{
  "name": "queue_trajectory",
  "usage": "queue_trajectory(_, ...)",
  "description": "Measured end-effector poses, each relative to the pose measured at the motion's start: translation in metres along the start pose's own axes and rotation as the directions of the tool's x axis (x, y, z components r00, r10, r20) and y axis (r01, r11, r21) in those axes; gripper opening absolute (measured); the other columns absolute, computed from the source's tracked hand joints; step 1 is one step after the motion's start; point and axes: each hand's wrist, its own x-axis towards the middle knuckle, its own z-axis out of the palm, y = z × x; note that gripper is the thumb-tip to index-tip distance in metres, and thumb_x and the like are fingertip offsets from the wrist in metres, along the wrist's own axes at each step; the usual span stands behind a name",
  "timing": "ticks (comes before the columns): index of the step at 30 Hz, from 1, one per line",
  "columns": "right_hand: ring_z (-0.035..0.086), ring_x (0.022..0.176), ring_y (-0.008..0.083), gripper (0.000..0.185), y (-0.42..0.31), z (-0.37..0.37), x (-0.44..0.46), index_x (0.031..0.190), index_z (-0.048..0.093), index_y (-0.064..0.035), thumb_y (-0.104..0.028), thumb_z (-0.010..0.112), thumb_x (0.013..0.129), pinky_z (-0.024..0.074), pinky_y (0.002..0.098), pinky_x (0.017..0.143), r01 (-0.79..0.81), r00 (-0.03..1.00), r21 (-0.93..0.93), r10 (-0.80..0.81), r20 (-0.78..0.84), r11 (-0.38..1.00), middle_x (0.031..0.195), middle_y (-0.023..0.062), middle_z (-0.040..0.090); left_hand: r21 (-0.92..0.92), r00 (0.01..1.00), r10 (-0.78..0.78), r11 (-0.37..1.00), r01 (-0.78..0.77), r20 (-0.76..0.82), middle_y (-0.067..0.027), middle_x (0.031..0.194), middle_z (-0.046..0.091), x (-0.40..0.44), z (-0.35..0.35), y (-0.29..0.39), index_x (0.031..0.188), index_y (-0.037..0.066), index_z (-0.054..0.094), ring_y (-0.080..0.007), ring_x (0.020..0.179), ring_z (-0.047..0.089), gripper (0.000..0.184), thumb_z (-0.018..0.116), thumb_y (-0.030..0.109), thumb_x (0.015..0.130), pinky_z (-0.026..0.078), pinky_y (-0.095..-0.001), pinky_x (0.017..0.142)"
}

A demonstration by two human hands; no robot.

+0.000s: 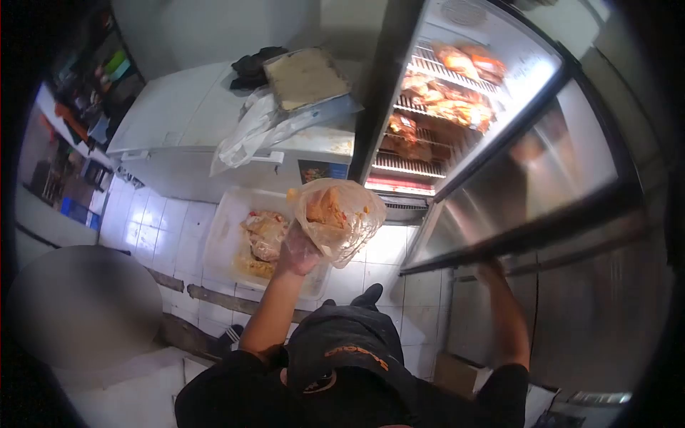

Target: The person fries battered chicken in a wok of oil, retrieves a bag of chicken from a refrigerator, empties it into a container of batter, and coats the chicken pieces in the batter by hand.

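My left hand [301, 251] holds up a clear plastic bag of food [339, 217], with orange-brown, meat-like pieces inside. Below it on the floor stands a white plastic tub [222, 246] containing more bagged pieces [264, 234]. My right hand [489, 271] is at the lower edge of the glass refrigerator door [528, 192] and appears to grip it; the door partly hides its fingers. The door stands open, and the lit refrigerator [524, 60] has bagged, reddish-orange meat [457, 107] on its wire shelves.
Left of the refrigerator is a white chest freezer [178, 107], bearing a flat tray-like box [307, 77], a white plastic bag [246, 132] and a black bundle [255, 68]. At the lower left is a person [85, 307] with a blurred head. White tiles [153, 221] cover the floor.
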Motion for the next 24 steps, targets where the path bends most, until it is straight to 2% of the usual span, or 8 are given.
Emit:
queue_trajectory(1,0.062,0.093,0.0347,0.050,-0.012,0.015,0.007,0.122,0.054,-0.0056,-0.019,0.062,0.075,0.0503,0.0410,0.079,0.075,0.996,-0.041,-0.077,-0.042,0.996,0.108,0.0179,0.063,-0.275,0.988,-0.139,0.954,0.115,-0.069,-0.0122,0.135,0.045,-0.004,0.005,-0.004,0.138,0.006,0.035,-0.0297,0.120,0.049,0.064,0.055,0.043,0.090,0.045,-0.0463,0.100)
queue_trajectory(3,0.063,0.094,0.0350,0.043,-0.080,0.022,0.012,0.116,0.059,-0.0059,-0.021,0.062,0.076,0.0496,0.0422,0.082,0.066,0.997,-0.291,-0.074,-0.017,0.954,0.109,0.0176,0.063,-0.167,0.980,-0.191,0.970,0.178,-0.063,-0.0139,0.130,0.048,-0.015,0.010,-0.017,0.135,0.005,0.038,-0.0322,0.114,0.053,0.067,0.053,0.050,0.088,0.048,-0.0497,0.095)
queue_trajectory(5,0.063,0.097,0.0317,0.036,-0.122,0.036,0.036,0.118,0.061,-0.0103,-0.022,0.054,0.084,0.0499,0.0424,0.082,-0.384,0.917,-0.062,0.389,0.092,0.921,0.109,0.0150,0.064,-0.014,0.966,-0.260,0.965,0.260,0.009,-0.0156,0.125,0.051,-0.027,0.019,-0.032,0.133,0.003,0.041,-0.0337,0.108,0.056,0.070,0.052,0.054,0.087,0.051,-0.0503,0.088)
queue_trajectory(8,0.063,0.098,0.0278,0.035,-0.161,0.013,-0.032,0.111,0.065,-0.0061,-0.025,0.061,0.083,0.0515,0.0399,0.080,-0.199,0.979,0.204,0.182,0.095,0.959,0.107,0.0135,0.065,0.198,0.904,-0.366,0.924,0.326,0.222,-0.0159,0.115,0.056,-0.037,0.041,-0.056,0.129,0.003,0.044,-0.0309,0.091,0.060,0.062,0.053,0.047,0.087,0.054,-0.0426,0.071)
queue_trajectory(13,0.066,0.070,0.0190,0.040,-0.098,0.006,-0.198,0.104,0.067,-0.0006,-0.033,0.065,0.080,0.0522,0.0316,0.061,-0.293,0.950,0.898,0.207,0.235,0.327,0.091,0.0096,0.067,0.189,0.812,-0.528,0.849,0.494,0.248,-0.0141,0.103,0.060,-0.078,0.125,-0.138,0.125,0.005,0.046,-0.0253,0.072,0.061,0.045,0.055,0.031,0.090,0.049,-0.0331,0.052)
queue_trajectory(18,0.065,0.070,0.0214,0.038,0.081,0.118,-0.428,0.104,0.067,0.0011,-0.030,0.063,0.082,0.0527,0.0324,0.064,-0.161,0.913,0.834,0.401,-0.078,0.528,0.097,0.0092,0.067,-0.008,0.570,-0.648,0.657,0.754,0.505,-0.0150,0.107,0.059,-0.158,0.244,-0.218,0.128,0.008,0.046,-0.0303,0.077,0.058,0.048,0.050,0.040,0.092,0.049,-0.0377,0.054)
queue_trajectory(21,0.065,0.078,0.0213,0.041,0.114,0.121,-0.593,0.115,0.062,-0.0039,-0.021,0.071,0.078,0.0518,0.0355,0.062,-0.252,0.561,0.947,0.768,0.309,-0.197,0.095,0.0095,0.067,-0.017,0.443,-0.649,0.552,0.834,0.619,-0.0151,0.107,0.058,-0.227,0.310,-0.292,0.127,0.004,0.045,-0.0308,0.080,0.055,0.058,0.047,0.049,0.090,0.051,-0.0395,0.056)
queue_trajectory(24,0.064,0.074,0.0218,0.041,0.173,0.178,-0.725,0.115,0.062,-0.0028,-0.024,0.069,0.080,0.0511,0.0331,0.057,-0.035,0.427,0.944,0.849,0.311,-0.328,0.096,0.0095,0.066,0.109,0.256,-0.657,0.461,0.881,0.709,-0.0133,0.104,0.057,-0.287,0.366,-0.368,0.124,0.002,0.049,-0.0320,0.082,0.053,0.069,0.051,0.058,0.084,0.053,-0.0400,0.059)
